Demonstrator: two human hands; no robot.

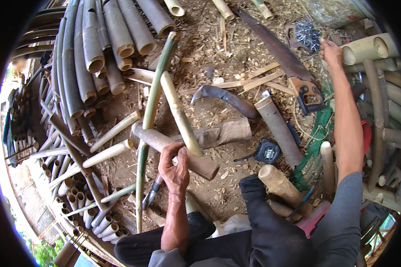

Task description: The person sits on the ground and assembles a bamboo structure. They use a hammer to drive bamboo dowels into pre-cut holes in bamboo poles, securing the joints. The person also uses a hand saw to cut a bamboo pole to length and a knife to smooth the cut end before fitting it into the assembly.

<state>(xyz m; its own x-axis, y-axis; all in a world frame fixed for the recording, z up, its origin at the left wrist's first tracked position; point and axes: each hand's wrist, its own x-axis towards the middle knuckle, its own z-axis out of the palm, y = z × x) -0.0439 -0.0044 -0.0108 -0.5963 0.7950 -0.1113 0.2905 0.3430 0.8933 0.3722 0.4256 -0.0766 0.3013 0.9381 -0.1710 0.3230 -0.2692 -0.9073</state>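
My left hand (173,167) is closed around the middle of a short, brown bamboo tube (203,166), which lies slantwise across two thin bamboo poles. One of those is a green pole (153,95), the other a paler pole (179,111). My right arm reaches far out to the right. There my right hand (332,53) has its fingers pinched together beside a heap of shiny metal nails (306,34); whatever is between the fingertips is too small to make out. Below the left hand rests a dark-handled tool (153,193).
A handsaw (294,66), a hooked blade with a wrapped handle (225,98), a tape measure (266,151) and an upright-leaning bamboo length (278,129) lie on ground strewn with chips. Stacked bamboo (93,53) fills the left; more bamboo (365,49) lines the right.
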